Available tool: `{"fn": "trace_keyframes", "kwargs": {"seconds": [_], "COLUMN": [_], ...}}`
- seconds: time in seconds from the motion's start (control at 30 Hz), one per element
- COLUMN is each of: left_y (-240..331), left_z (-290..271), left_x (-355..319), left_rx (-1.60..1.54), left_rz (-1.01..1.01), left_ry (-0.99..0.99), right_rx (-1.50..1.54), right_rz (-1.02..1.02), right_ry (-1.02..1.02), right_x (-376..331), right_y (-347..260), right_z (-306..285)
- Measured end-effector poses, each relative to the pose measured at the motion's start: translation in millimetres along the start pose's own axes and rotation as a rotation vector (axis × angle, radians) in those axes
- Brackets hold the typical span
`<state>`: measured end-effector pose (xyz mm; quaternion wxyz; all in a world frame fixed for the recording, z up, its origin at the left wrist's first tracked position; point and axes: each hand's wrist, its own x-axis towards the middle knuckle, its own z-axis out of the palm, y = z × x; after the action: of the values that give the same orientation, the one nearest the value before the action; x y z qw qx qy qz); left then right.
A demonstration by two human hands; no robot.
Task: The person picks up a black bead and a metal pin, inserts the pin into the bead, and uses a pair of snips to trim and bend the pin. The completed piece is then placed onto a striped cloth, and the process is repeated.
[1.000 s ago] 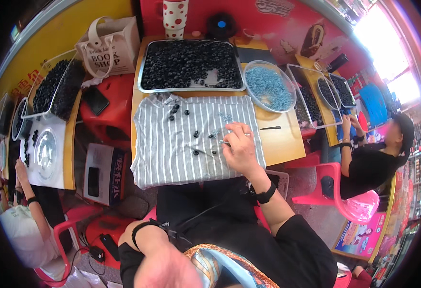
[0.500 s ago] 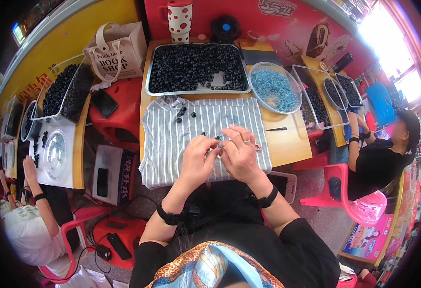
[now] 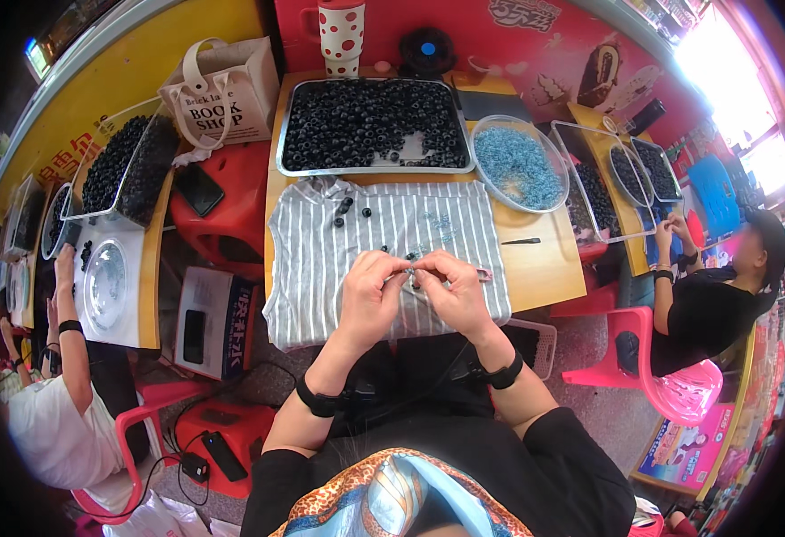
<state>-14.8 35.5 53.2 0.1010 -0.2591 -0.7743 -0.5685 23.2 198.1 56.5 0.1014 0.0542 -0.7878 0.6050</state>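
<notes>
My left hand [image 3: 372, 291] and my right hand [image 3: 453, 291] meet over a grey-and-white striped cloth [image 3: 312, 286]. Thumb and forefinger of each are pinched together around a tiny pale piece, too small to name. Several loose black round pieces [image 3: 340, 221] lie on the cloth beyond my hands, with small clear-blue bits [image 3: 441, 224] scattered right of them. One or two dark pieces sit close to my fingertips. Past the cloth stands a metal tray [image 3: 374, 170] of black ring-like pieces. To its right is a clear bowl [image 3: 564, 183] full of small blue bits.
A dark slim tool [image 3: 521, 241] lies on the wooden table [image 3: 544, 273]. Behind the tray stands a red-dotted tumbler [image 3: 341, 40]. At left are a red stool [image 3: 222, 201] with a phone and a canvas bag [image 3: 231, 89]. People sit at tables on both sides.
My right hand has turned, and its fingers have drawn in to pinch opposite my left fingertips. At left, the other person's hand has moved farther up their table.
</notes>
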Motion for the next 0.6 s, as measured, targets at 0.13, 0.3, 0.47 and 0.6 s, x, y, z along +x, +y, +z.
{"fn": "trace_keyframes", "kwargs": {"seconds": [0.13, 0.3, 0.47, 0.6], "left_y": [1.5, -1.1, -2.6, -0.6], "left_z": [-0.8, -3.8, -5.9, -6.9], "left_x": [0.3, 0.7, 2.7, 3.7], "left_rx": [-0.015, -0.041, -0.107, -0.137], "left_rz": [0.010, 0.023, 0.026, -0.005], "left_ry": [-0.003, -0.018, -0.058, -0.058], "right_rx": [0.069, 0.110, 0.409, 0.482], "right_rz": [0.057, 0.095, 0.347, 0.362], "right_ry": [-0.019, -0.072, -0.152, -0.100], "right_x": [1.0, 4.0, 3.8, 0.9], "right_y": [0.4, 2.1, 5.8, 2.7], "right_z": [-0.3, -1.5, -6.3, -4.0]}}
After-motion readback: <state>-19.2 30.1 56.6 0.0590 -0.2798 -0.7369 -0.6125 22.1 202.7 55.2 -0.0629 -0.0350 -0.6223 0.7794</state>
